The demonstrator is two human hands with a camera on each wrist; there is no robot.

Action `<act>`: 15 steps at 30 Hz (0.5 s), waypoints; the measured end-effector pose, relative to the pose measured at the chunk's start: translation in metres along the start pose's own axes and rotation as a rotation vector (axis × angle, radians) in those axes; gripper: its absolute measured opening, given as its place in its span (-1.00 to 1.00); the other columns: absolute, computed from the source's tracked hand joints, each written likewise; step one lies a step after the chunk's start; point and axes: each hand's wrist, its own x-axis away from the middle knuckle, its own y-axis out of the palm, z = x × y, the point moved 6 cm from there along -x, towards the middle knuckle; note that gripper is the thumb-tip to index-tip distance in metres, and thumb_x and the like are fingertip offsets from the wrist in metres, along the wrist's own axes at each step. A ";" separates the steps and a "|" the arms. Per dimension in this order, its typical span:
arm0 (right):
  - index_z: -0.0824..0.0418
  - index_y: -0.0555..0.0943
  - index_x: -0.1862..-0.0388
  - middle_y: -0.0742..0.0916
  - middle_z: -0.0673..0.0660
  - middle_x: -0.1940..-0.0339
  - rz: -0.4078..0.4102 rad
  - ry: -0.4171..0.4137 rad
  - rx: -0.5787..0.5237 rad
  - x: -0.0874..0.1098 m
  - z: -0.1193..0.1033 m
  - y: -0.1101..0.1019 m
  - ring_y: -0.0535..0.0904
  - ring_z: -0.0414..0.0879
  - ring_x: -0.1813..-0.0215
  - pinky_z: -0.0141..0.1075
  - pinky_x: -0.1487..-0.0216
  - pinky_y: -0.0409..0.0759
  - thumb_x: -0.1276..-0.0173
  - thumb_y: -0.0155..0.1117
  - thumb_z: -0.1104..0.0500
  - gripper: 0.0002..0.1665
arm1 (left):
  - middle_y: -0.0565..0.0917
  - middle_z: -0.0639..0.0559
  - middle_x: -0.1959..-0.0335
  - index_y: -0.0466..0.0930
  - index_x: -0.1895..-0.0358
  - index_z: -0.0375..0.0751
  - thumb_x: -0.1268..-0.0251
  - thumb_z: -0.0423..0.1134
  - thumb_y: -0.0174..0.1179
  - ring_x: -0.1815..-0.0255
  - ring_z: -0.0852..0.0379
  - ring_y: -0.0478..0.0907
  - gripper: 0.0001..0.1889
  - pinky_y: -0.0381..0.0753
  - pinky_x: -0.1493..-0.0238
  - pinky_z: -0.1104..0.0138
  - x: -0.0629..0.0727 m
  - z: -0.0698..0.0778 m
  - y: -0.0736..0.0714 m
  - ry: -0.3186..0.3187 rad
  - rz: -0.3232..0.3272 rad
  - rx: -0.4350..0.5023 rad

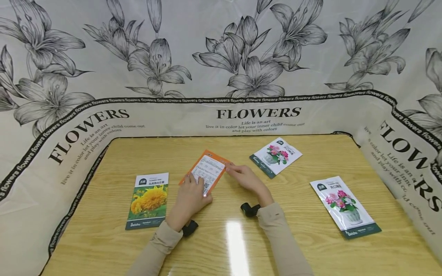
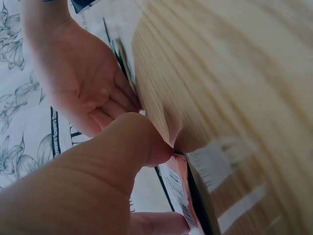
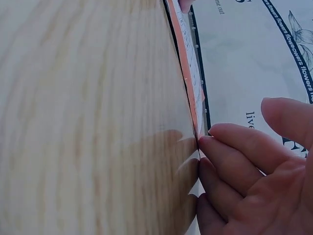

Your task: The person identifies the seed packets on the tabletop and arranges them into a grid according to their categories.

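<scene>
An orange seed packet (image 1: 209,170) lies at a slant on the table, its white printed label facing up. My left hand (image 1: 191,196) rests on its lower left part, fingertips on the label and thumb by the near corner. The left wrist view shows that thumb (image 2: 151,142) touching the corner. At the packet's upper right corner, my right hand (image 1: 246,180) touches the edge with its fingertips. From the right wrist view, the right fingers (image 3: 230,156) reach the packet's edge (image 3: 185,63) at the tabletop, with the thumb raised apart from it.
Left of the hands lies a yellow-flower seed packet (image 1: 148,201). A pink-flower packet (image 1: 276,156) lies beyond the right hand, and another pink-flower packet (image 1: 346,209) lies farther right. A flower-printed cloth (image 1: 165,119) stands around the wooden table (image 1: 221,245).
</scene>
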 end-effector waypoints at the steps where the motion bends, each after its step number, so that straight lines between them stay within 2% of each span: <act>1: 0.38 0.47 -0.34 0.41 0.29 -0.45 -0.001 -0.003 0.002 0.000 0.001 0.000 0.19 0.14 -0.53 -0.02 -0.48 0.17 -0.61 0.00 0.08 -0.50 | 0.55 -0.63 0.00 0.60 -0.01 -0.50 -0.10 0.03 0.28 -0.03 -0.45 0.54 -0.39 0.67 0.14 -0.06 0.000 0.000 0.001 0.002 -0.009 -0.001; 4: 0.36 0.47 -0.35 0.42 0.26 -0.45 -0.005 -0.005 -0.013 0.001 0.001 -0.001 0.19 0.12 -0.54 -0.03 -0.49 0.16 -0.60 0.01 0.09 -0.50 | 0.53 -0.65 -0.03 0.59 -0.05 -0.50 -0.11 0.06 0.29 -0.08 -0.47 0.52 -0.35 0.67 0.13 -0.07 -0.001 0.001 0.003 0.002 -0.043 0.007; 11: 0.34 0.45 -0.38 0.41 0.26 -0.46 -0.017 -0.030 -0.016 0.004 0.000 0.000 0.17 0.13 -0.54 0.00 -0.49 0.14 -0.61 0.00 0.10 -0.50 | 0.55 -0.65 0.01 0.61 -0.01 -0.52 -0.08 0.08 0.33 -0.04 -0.48 0.53 -0.33 0.69 0.20 -0.06 0.000 0.005 0.004 0.033 -0.022 0.015; 15: 0.34 0.42 -0.40 0.40 0.28 -0.46 -0.021 -0.039 -0.007 0.005 0.000 -0.002 0.14 0.15 -0.55 0.03 -0.50 0.11 -0.62 -0.02 0.11 -0.50 | 0.56 -0.64 0.05 0.60 -0.02 -0.53 -0.08 0.10 0.33 0.00 -0.44 0.54 -0.32 0.69 0.25 -0.02 0.000 0.008 0.004 0.041 -0.031 0.005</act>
